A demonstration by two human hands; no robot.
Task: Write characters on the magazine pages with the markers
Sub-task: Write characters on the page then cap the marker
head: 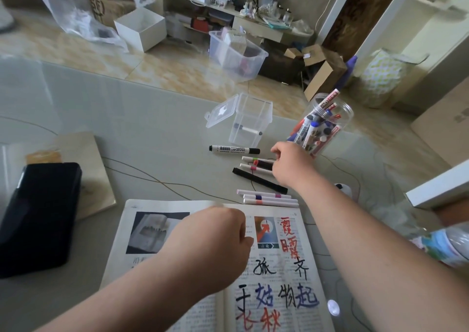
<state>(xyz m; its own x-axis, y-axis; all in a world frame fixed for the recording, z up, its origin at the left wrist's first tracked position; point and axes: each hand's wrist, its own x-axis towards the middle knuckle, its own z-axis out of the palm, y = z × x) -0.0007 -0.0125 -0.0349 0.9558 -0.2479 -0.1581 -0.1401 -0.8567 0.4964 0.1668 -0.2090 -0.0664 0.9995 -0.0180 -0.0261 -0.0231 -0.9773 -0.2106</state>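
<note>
**Head view**

- Table (127, 118): pale grey and glossy. A floor with boxes and a shelf lies beyond its far edge.
- Magazine (279, 258): open at the near centre of the table. The right page bears large handwritten characters in red, black and blue. The left page carries a printed photograph.
- Left hand (215, 237): over the magazine's fold, back up, fingers curled under. A blurred pale streak shows at its far side. Whether the grip pinches anything cannot be told.
- Right hand (291, 164): out over the table beyond the magazine's far right corner, knuckles up, fingers bent down at the right ends of the banded markers. Whether the grip pinches one of them cannot be told.
- Banded markers (250, 162): two, white with coloured bands, side by side. Their right ends are hidden under the right hand.
- Black-capped marker (234, 149): white barrel, lying flat just beyond the banded markers.
- Black marker (256, 179): lying slantwise on the near side of the banded markers.
- White markers (266, 198): three, side by side and touching, just beyond the magazine's far edge.
- Jar (327, 128): clear plastic, packed with markers, at the far right just beyond the right hand.
- Clear box (250, 126): lid hinged open to the left, beyond the black-capped marker. A small pen-like item lies inside.
- Black case (38, 217): near left, partly resting on a wooden board (88, 154).
- Bottle (444, 242): clear plastic with a label, at the right edge.
- Cord (152, 176): thin, crossing the table from the left towards the markers.
</note>
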